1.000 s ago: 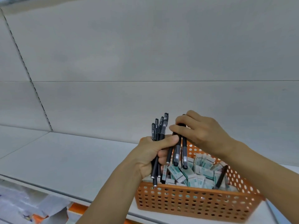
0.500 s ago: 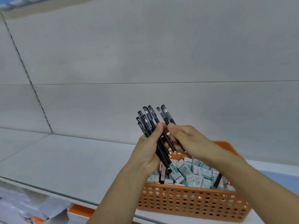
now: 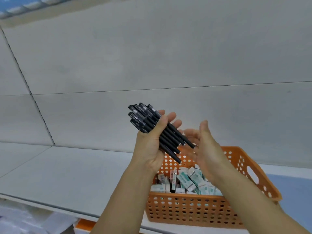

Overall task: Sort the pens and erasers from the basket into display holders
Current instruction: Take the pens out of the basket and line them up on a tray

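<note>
Left hand [image 3: 150, 146] grips black pens [image 3: 158, 130], cap print unreadable; right hand [image 3: 204, 149] hangs released beside them.

All the black pens [image 3: 157, 130] are now held as one bunch by the left hand [image 3: 152, 142], under its thumb and across its fingers. None are held by the right hand [image 3: 205, 149] any more; its fingers are opened flat just beside the pen tips. The bunch is lifted higher above the basket [image 3: 194, 211].

Roughly seven black pens [image 3: 162, 130] in one bundle, one orange basket [image 3: 194, 211], over a dozen boxed erasers [image 3: 192, 181], two hands.
</note>
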The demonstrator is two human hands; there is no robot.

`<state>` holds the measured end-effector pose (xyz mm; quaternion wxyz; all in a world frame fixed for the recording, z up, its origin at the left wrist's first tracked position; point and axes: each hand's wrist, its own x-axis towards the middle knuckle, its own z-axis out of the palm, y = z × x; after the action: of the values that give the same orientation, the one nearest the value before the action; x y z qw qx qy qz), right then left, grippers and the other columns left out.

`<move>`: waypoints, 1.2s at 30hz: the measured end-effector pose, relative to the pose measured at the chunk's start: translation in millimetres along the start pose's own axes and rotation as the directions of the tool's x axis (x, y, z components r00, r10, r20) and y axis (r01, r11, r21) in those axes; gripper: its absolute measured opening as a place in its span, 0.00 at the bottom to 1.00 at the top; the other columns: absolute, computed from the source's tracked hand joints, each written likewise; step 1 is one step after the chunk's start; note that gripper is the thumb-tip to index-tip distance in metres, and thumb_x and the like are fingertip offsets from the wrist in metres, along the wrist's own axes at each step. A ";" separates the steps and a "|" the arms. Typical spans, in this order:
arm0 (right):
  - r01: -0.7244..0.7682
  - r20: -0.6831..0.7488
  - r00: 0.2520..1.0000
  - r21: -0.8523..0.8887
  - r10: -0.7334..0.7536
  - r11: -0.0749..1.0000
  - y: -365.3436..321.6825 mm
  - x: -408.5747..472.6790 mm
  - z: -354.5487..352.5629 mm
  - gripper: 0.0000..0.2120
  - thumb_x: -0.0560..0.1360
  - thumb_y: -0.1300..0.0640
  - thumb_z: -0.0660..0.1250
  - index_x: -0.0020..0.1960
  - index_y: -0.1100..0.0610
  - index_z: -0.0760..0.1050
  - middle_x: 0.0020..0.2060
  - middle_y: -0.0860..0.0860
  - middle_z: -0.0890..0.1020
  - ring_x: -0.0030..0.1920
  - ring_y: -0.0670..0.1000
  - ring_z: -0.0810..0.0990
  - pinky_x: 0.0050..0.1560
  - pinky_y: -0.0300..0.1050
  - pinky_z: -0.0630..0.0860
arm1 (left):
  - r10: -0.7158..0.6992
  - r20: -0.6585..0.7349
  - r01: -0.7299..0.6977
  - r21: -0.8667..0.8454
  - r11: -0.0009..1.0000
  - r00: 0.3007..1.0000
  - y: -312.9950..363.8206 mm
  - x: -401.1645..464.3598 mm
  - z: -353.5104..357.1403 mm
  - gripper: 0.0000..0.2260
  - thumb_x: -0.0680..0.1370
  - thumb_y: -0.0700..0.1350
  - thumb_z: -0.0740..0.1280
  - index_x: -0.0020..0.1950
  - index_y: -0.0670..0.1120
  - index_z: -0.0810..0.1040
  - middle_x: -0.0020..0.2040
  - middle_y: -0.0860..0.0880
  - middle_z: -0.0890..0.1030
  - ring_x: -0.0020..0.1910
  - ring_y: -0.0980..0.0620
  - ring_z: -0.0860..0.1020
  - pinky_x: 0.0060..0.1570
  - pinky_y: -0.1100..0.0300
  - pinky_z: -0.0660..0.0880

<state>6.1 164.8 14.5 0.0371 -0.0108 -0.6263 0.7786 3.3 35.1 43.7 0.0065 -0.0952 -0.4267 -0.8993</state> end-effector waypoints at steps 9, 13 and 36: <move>-0.170 0.108 0.984 0.788 0.139 0.592 15.2 -8.1 24.4 0.23 0.83 0.45 0.54 0.61 0.61 0.77 0.54 0.61 0.83 0.55 0.59 0.83 0.58 0.53 0.77 | -0.049 0.076 0.050 -0.016 0.999 0.996 -26.0 -11.1 12.5 0.06 0.75 0.37 0.69 0.50 0.40 0.77 0.45 0.40 0.83 0.46 0.43 0.83 0.47 0.51 0.82; -0.019 0.162 0.985 0.421 -0.054 0.907 3.6 -8.0 1.1 0.29 0.75 0.37 0.61 0.62 0.60 0.77 0.56 0.58 0.83 0.50 0.51 0.84 0.51 0.47 0.79 | -0.139 0.213 0.114 0.127 0.985 0.967 -15.6 -9.5 -3.1 0.05 0.76 0.41 0.68 0.44 0.40 0.76 0.36 0.43 0.78 0.35 0.47 0.78 0.40 0.53 0.80; 0.305 0.265 0.934 -0.240 -0.240 0.922 -85.7 -86.2 -183.8 0.05 0.75 0.61 0.67 0.40 0.57 0.75 0.46 0.56 0.86 0.47 0.50 0.85 0.47 0.44 0.76 | -0.425 0.416 0.213 0.465 0.859 0.804 -156.0 -70.6 144.7 0.12 0.66 0.47 0.78 0.32 0.50 0.75 0.26 0.49 0.64 0.21 0.56 0.60 0.23 0.66 0.55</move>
<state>107.4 356.0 56.1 0.0707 0.1622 -0.7243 0.6664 82.1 240.6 1.1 -0.2411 -0.2491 -0.5958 -0.7244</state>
